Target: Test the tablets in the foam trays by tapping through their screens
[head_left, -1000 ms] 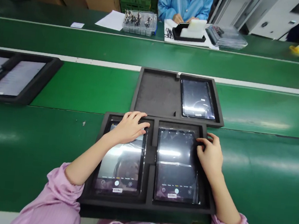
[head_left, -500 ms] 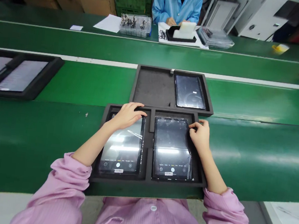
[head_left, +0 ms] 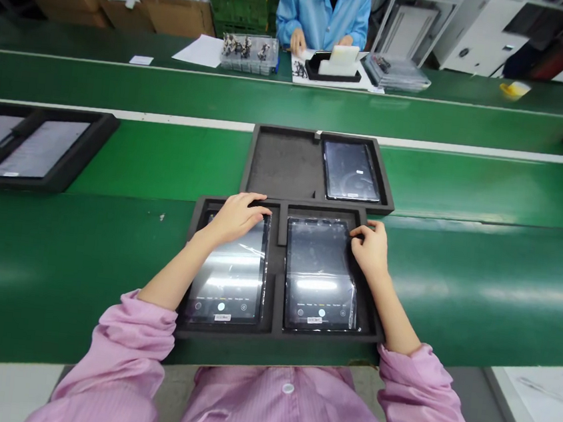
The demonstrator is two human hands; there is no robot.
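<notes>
Two tablets with lit camera screens lie in a black foam tray before me. My left hand rests across the upper part of the left tablet, its fingers stretched out and apart. At the upper right edge of the right tablet is my right hand, with curled fingers and its thumb and index finger pinching that edge. Clear film covers the right tablet and wrinkles near its lower right side. Foam walls of the tray separate the two tablets.
Behind it, another foam tray holds a dark tablet in its right half. A third tray stands at the left. Across the green bench sits a person in blue, near a parts box and papers.
The view has shifted slightly. Both my hands keep nearly the same places on the tablets. The person opposite has moved their hands apart.
</notes>
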